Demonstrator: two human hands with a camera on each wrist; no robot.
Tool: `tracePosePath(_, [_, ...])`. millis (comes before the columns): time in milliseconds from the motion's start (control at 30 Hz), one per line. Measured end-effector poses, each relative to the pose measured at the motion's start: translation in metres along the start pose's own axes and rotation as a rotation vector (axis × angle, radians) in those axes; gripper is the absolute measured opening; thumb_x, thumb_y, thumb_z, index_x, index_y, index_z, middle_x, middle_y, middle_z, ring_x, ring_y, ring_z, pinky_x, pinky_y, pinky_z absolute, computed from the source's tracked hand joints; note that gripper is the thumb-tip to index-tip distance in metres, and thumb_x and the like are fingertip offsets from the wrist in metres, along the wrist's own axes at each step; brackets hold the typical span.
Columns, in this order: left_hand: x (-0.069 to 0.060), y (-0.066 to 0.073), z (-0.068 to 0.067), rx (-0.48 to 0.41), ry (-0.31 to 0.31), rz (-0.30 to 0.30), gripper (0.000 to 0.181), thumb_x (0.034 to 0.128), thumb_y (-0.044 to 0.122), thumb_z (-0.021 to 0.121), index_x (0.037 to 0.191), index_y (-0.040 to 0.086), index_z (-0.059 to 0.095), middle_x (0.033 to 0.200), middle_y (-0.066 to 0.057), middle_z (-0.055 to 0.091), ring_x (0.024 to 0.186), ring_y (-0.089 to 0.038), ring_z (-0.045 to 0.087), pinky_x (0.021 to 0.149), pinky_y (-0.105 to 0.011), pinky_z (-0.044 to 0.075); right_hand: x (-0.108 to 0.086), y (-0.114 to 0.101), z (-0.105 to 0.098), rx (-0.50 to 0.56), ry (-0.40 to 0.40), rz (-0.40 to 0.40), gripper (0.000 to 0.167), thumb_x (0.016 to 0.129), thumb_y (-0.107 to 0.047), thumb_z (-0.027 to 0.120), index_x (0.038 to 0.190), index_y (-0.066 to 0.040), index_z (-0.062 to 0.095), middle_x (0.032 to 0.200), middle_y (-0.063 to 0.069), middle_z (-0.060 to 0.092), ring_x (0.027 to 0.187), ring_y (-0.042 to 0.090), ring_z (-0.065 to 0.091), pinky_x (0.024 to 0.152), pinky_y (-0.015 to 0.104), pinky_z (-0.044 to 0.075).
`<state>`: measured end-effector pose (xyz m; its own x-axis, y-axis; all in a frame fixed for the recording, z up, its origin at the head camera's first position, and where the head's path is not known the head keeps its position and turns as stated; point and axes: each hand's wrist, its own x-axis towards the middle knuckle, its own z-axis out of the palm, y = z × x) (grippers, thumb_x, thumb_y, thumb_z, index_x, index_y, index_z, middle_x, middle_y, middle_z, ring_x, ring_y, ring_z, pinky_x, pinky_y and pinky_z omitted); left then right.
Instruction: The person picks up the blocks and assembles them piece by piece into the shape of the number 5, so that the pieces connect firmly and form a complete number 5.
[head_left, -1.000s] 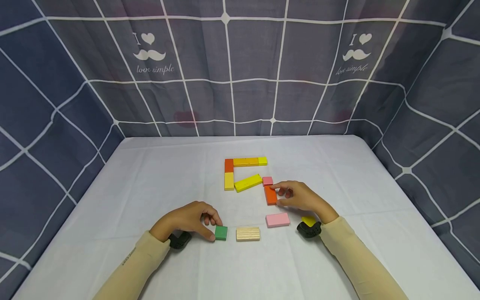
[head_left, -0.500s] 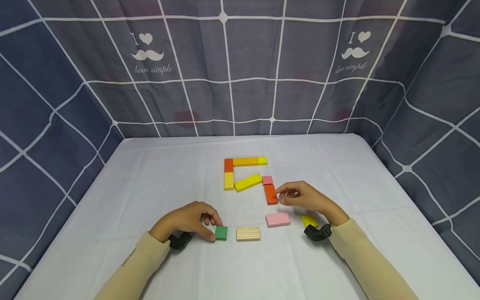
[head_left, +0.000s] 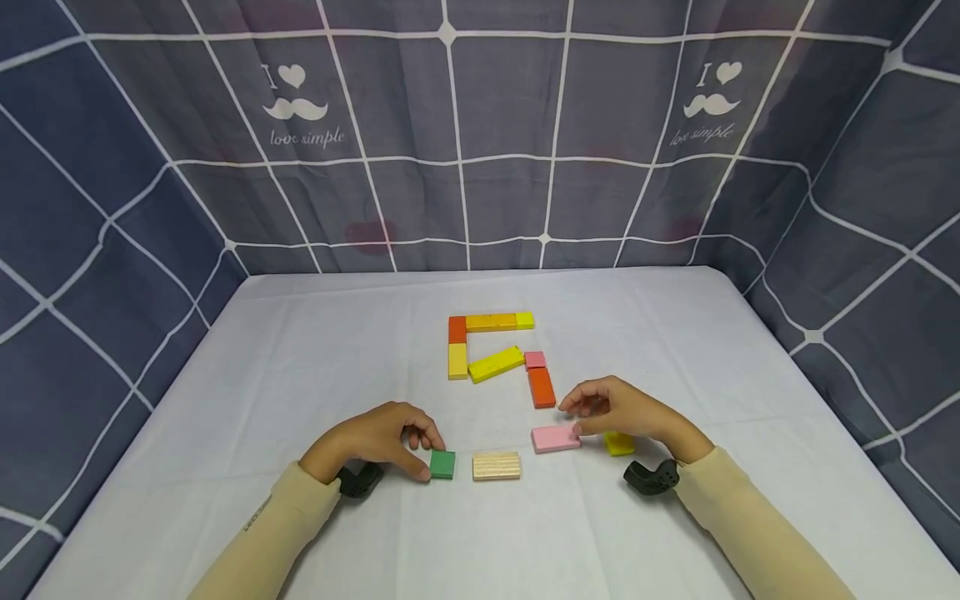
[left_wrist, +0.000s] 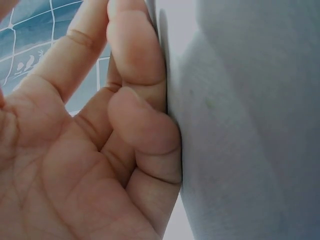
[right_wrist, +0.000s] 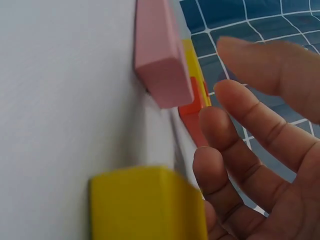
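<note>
Currently, the left hand (head_left: 382,437) pinches the green block (head_left: 442,465) at its edges, thumb opposing forefinger, to the left of the wooden block (head_left: 496,467); in the left wrist view the green block is hidden. The right hand (head_left: 630,414) is positioned by the right end of the pink block (head_left: 552,439), thumb and fingers apart. The yellow block (head_left: 619,446) is partly covered by that hand in the head view and cut off in the right wrist view.

Your sleeves (head_left: 757,525): beige. Green block (head_left: 442,465), pink block (head_left: 553,439), tan striped block (head_left: 496,467). Worktop (head_left: 337,333): white. Backdrop (head_left: 502,100): grey, white grid.
</note>
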<state>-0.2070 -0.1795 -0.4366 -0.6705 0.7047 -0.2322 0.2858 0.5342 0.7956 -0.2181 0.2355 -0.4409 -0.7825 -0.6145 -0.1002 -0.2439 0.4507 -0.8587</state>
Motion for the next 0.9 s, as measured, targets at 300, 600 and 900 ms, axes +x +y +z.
tracePosePath(300, [-0.0005,0.0003,-0.0009,0.006,0.004,0.0,0.026,0.0787,0.011,0.096,0.101,0.013,0.082,0.091,0.007,0.07,0.085,-0.011,0.056,0.076,-0.021,0.045,-0.0024,0.0058,0.0002,-0.07,-0.029,-0.005,0.03,0.088,-0.011,0.088,0.115,-0.002,0.078,0.108,0.001,0.073,0.095,0.02,0.058,0.081,0.024,0.049])
tracePosePath(600, [-0.0004,0.0014,-0.0008,-0.004,0.0,0.0,0.026,0.0787,0.01,0.096,0.101,0.013,0.082,0.091,0.006,0.07,0.085,-0.011,0.056,0.076,-0.021,0.045,-0.0037,0.003,0.0043,-0.149,-0.02,-0.013,0.025,0.086,-0.012,0.09,0.107,-0.008,0.078,0.102,-0.005,0.069,0.093,0.014,0.057,0.082,0.024,0.048])
tracePosePath(900, [0.0009,-0.0001,0.0,-0.011,-0.005,0.01,0.027,0.0786,0.01,0.096,0.101,0.012,0.082,0.091,0.007,0.071,0.085,-0.011,0.056,0.076,-0.021,0.045,-0.0032,-0.0016,0.0073,-0.123,-0.009,-0.039,0.027,0.086,-0.009,0.091,0.108,-0.004,0.078,0.098,-0.002,0.067,0.088,0.016,0.057,0.077,0.025,0.047])
